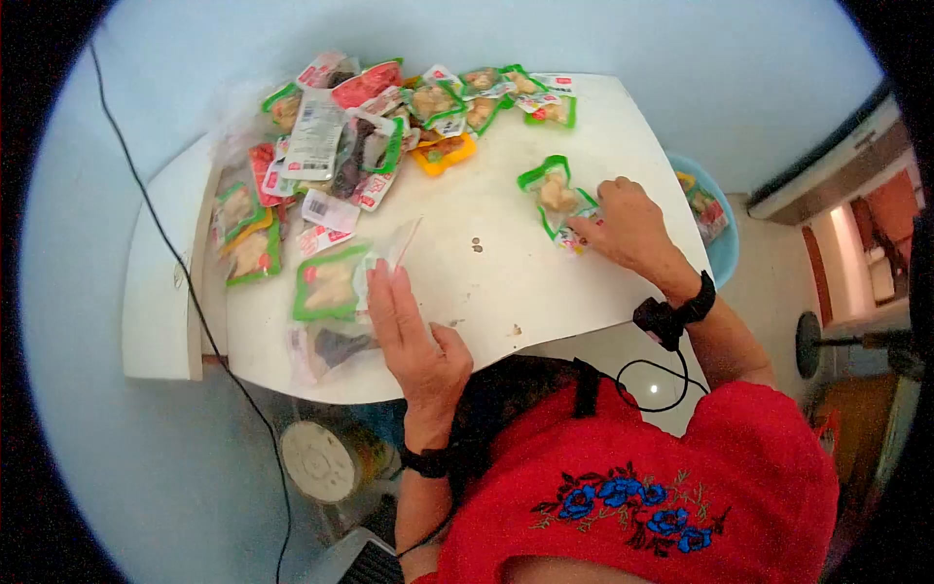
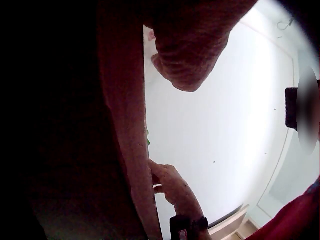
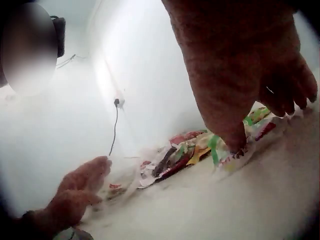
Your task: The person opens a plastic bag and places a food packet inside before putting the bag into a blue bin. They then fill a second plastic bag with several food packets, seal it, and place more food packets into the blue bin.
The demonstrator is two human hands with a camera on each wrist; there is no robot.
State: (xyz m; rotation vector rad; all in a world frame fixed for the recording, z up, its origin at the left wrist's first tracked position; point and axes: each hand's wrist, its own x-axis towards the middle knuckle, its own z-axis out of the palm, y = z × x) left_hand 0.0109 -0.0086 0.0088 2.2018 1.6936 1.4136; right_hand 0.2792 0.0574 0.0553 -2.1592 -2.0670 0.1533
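My left hand [image 1: 418, 341] lies at the near edge of the table with its fingers straight, fingertips on a clear plastic bag [image 1: 404, 243]. A green-edged packet of pale food [image 1: 331, 284] sits at that bag, left of the fingers, above a dark-filled packet [image 1: 341, 343]. On the right side, my right hand [image 1: 628, 229] grips the lower right edge of another green-edged packet [image 1: 556, 195], which lies on the table with pale pieces in it. From the right wrist view, the right thumb [image 3: 235, 140] presses on that packet's edge, fingers curled beyond.
A heap of vacuum-sealed food packets [image 1: 355, 136] covers the back left of the white table [image 1: 486, 292]. Beyond the right edge stands a light blue tub [image 1: 722, 258] with packets in it. A black cable [image 1: 185, 263] hangs along the left; a round-topped stool [image 1: 318, 460] stands below.
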